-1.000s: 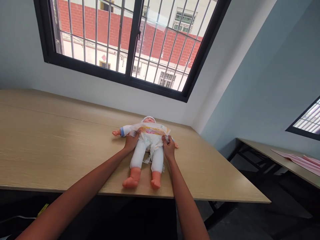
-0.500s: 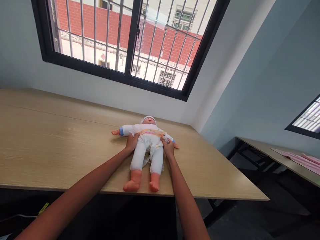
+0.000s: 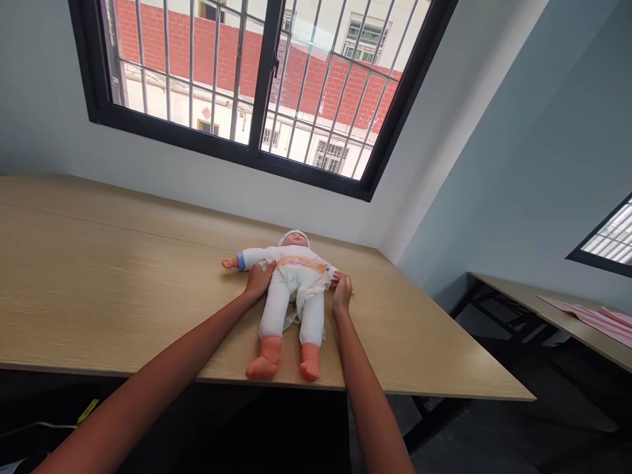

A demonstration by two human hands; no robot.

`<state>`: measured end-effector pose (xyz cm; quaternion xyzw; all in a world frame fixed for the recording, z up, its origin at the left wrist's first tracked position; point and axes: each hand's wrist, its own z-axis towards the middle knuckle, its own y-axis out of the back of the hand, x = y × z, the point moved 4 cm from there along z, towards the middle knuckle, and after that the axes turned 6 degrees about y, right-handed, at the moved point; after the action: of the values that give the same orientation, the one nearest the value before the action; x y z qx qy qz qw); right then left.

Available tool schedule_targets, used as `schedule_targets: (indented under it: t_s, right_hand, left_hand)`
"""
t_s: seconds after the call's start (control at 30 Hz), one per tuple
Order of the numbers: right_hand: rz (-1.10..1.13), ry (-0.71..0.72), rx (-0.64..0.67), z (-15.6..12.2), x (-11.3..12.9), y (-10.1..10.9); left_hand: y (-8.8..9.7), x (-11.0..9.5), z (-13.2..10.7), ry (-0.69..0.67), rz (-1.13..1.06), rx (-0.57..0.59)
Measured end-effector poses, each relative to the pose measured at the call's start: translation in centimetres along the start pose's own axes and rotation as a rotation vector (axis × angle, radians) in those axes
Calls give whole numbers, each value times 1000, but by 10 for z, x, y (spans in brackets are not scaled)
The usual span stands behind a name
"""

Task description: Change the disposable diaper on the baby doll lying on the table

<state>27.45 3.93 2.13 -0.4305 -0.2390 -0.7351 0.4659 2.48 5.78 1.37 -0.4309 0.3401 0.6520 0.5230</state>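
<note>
A baby doll (image 3: 271,316) in white clothing lies on its back, feet toward me, with its arms spread out. Around its hips is a white diaper (image 3: 309,282) with an orange-pink printed band across the waist. My left hand (image 3: 258,279) is closed at the diaper's left side, thumb against the waist edge and a bit of white material by the fingers. On the other side, my right hand (image 3: 342,291) has its fingers bent at the diaper's right edge, which is stretched outward. That hand partly covers the doll's arm on that side.
The doll lies on a wooden table (image 3: 148,289), its feet close to the front edge. Behind the table are a wall and a barred window (image 3: 251,155). Pink striped cloth (image 3: 587,319) lies on a second table (image 3: 513,293) at right.
My right hand has moved outward to the right from the doll's waist, and the diaper's right edge has come out with it. My left hand stays at the left side.
</note>
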Motion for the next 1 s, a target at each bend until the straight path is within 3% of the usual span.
schedule_targets:
  t_s: [0.1, 0.2, 0.27, 0.33, 0.43, 0.6, 0.73, 1.0]
  right_hand:
    - [-6, 98, -84, -3, 23, 8]
    - [-40, 316, 80, -13, 46, -2]
    - [-43, 396, 265, -20, 53, -14]
    - [-25, 353, 409, -25, 50, -24]
    - [9, 240, 486, -25, 41, -30]
    - [47, 105, 466, -20, 26, -30]
    - [50, 20, 448, -17, 15, -30]
    - [45, -29, 413, -12, -2, -28]
  left_hand:
    - [10, -13, -1, -51, 81, -172]
    - [15, -36, -7, -167, 142, -243]
    - [10, -52, -14, -263, 177, -159]
    - [2, -65, -23, -349, 206, -25]
    - [-7, -73, -31, -417, 228, 133]
    - [-16, -64, -27, -433, 250, 373]
    - [-20, -43, -18, -307, 269, 515]
    - [-22, -30, -13, -222, 218, 472]
